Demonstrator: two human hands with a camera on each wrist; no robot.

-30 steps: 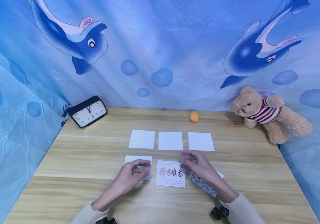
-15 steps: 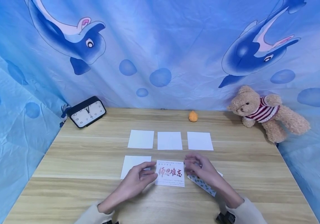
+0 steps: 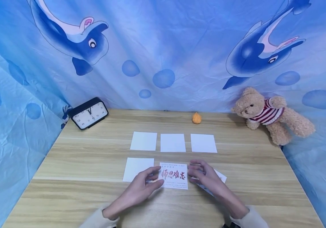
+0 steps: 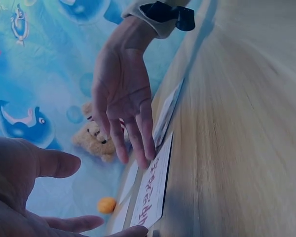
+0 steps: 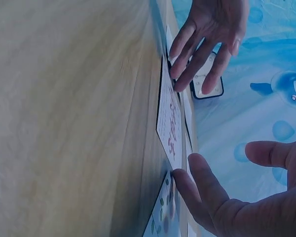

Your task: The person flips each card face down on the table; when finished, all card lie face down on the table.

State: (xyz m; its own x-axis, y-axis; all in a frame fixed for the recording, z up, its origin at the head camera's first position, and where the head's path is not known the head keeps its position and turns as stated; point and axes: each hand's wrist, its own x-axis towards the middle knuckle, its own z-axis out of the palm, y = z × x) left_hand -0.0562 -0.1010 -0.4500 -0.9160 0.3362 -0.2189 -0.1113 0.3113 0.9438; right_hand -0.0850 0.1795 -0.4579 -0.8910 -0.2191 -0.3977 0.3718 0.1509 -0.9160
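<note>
A left hand [image 3: 143,186] and right hand [image 3: 204,174] flank a lettered card [image 3: 173,176] lying on a wooden table [image 3: 66,196].
Fingers lie loose at its side edges, gripping nothing; an uneven push could skew it against the near white card [image 3: 135,167], and a lowered right palm might drag the leafy card [image 5: 163,212] below.

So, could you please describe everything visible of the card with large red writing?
The card is thin, white and nearly square, and looks like stiff paper. Large red characters run across its middle, with small print above and below, mostly too fine to read. It appears to lie flat, printed side up, on the wooden table, between the left hand and right hand; whether they touch it is unclear.
</note>
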